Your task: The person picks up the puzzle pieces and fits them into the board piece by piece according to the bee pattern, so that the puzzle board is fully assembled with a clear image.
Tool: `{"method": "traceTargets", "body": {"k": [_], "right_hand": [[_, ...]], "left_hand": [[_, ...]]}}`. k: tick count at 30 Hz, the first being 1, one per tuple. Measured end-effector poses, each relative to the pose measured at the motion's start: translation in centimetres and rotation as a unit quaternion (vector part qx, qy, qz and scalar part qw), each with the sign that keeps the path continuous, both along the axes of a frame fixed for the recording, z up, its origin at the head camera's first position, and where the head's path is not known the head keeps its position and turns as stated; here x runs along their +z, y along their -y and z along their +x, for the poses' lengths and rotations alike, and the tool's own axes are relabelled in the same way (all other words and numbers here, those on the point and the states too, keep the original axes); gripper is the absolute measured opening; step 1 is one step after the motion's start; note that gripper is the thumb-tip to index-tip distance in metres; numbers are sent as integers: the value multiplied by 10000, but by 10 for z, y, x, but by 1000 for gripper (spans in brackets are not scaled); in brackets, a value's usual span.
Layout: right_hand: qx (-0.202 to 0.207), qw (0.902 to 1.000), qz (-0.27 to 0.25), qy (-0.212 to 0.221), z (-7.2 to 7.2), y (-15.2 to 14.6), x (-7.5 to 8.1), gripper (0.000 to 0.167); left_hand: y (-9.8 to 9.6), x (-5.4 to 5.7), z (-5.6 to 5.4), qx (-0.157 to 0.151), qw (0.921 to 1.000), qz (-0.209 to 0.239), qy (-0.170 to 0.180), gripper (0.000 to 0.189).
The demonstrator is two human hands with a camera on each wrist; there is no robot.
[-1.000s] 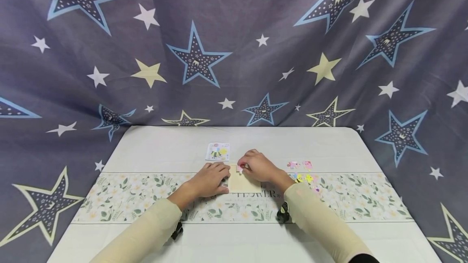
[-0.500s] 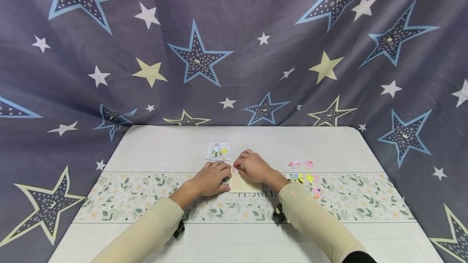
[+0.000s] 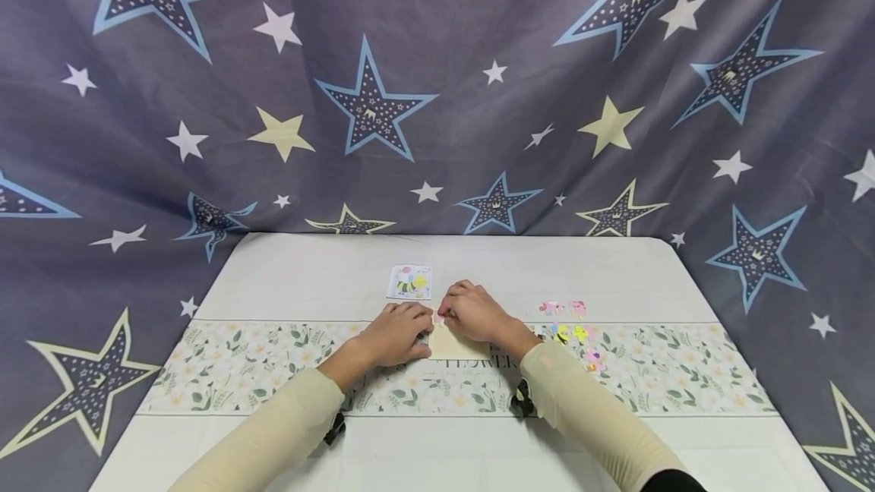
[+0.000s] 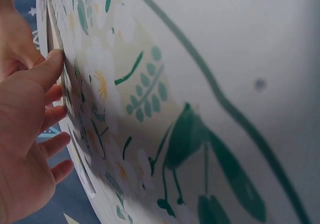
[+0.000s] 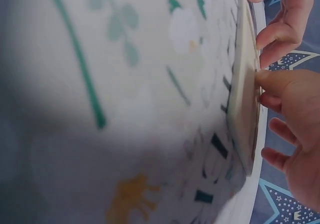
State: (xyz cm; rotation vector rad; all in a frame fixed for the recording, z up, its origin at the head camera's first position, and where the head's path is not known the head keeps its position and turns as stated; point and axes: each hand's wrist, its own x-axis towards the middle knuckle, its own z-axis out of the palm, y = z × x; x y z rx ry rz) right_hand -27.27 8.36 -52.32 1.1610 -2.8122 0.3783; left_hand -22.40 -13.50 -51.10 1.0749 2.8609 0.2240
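Observation:
A pale wooden puzzle board (image 3: 459,345) lies flat on the table between the two hands. My left hand (image 3: 395,334) holds its left side; in the left wrist view the thumb (image 4: 52,66) lies at the board's edge. Over the far left part of the board, my right hand (image 3: 476,314) pinches a small pink puzzle piece (image 3: 440,320), mostly covered by the fingers. From the right wrist view, the right thumb (image 5: 270,80) is right at the board's surface, close to the left hand's fingers. A printed picture card (image 3: 409,282) with a bee lies just behind the board.
Loose puzzle pieces lie to the right: pink ones (image 3: 578,309) at the back, a yellow one (image 3: 580,333) nearer, and more pink ones (image 3: 593,360) beside the right sleeve. A floral band (image 3: 273,370) crosses the white tablecloth. A starry curtain (image 3: 437,97) hangs behind.
My right hand has shifted slightly left with the pink puzzle piece, toward the board's far left corner, then stays almost still. My left hand keeps its place at the board.

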Motion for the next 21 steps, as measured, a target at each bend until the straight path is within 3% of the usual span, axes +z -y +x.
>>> {"method": "traceTargets", "body": {"k": [10,21], "right_hand": [[-30,9997,-44,234,0,-14,4,19],[-156,9994,-323,19,2,-57,16,22]], "left_hand": [[-3,1,1,22,10000,34,-22,37],[-4,4,2,142,9998,16,120,36]]}}
